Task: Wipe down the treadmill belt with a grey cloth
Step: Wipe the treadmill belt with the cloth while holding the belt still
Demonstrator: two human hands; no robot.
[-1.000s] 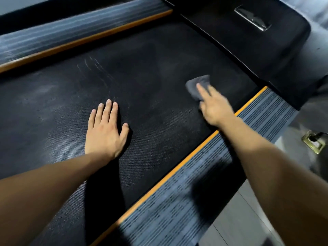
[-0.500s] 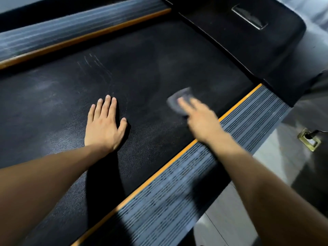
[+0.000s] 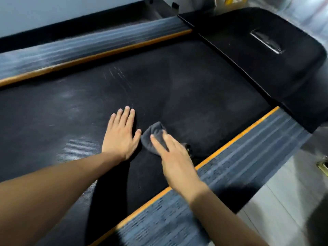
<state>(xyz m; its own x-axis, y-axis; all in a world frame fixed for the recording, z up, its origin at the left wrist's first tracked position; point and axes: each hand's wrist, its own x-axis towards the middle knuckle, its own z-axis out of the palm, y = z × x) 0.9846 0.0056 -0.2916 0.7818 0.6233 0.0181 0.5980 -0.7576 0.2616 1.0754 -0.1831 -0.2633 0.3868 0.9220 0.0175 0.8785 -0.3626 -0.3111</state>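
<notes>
Head view, textured black treadmill belt (image 3: 195,89), left hand (image 3: 120,135) lay flat with straight fingers, right hand (image 3: 174,157) pressed a crumpled grey cloth (image 3: 153,134) beneath extended fingers, just beside the left thumb, ribbed orange-edged side rail (image 3: 239,157).

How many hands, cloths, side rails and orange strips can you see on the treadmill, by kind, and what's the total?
Hands: 2, left hand, right hand
Cloth: 1
Side rails: 2, far rail, near rail
Orange strips: 2, far strip, near strip
Total: 7
</notes>
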